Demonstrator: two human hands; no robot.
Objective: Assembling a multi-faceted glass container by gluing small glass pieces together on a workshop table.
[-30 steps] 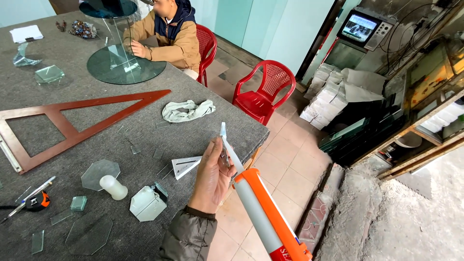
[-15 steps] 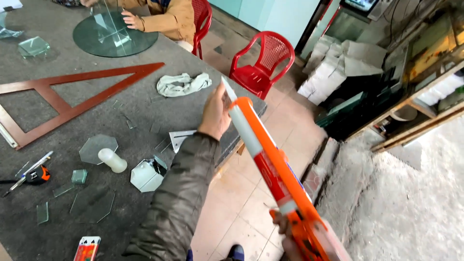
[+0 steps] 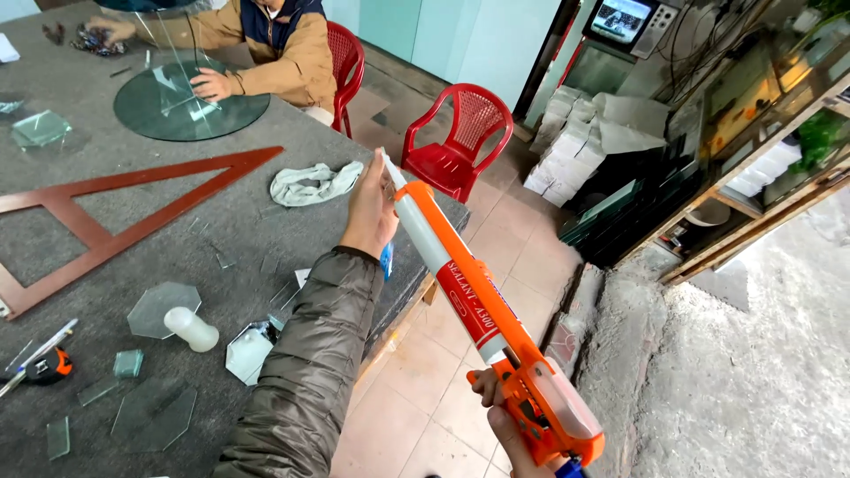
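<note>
An orange caulking gun [image 3: 522, 381] with a white sealant tube [image 3: 443, 265] is held out over the table's right edge. My right hand [image 3: 509, 425] grips its handle at the bottom of the view. My left hand [image 3: 370, 212] closes around the tube's pointed nozzle [image 3: 392, 173]; something small and blue shows under the palm. On the grey table [image 3: 115, 265] below my left arm lie hexagonal glass pieces [image 3: 159, 305] and a small white bottle [image 3: 190, 329].
A brown wooden triangle frame [image 3: 133, 208] and a crumpled white rag [image 3: 314, 184] lie on the table. A person in a tan jacket [image 3: 283, 53] handles glass on a round glass disc [image 3: 190, 106]. Two red plastic chairs [image 3: 460, 133] stand beyond the table. Stacked boxes [image 3: 575, 133] are at right.
The caulking gun has swung up and closer, its handle now in my right hand at bottom. My left hand stays on the nozzle tip. The view shifted slightly.
</note>
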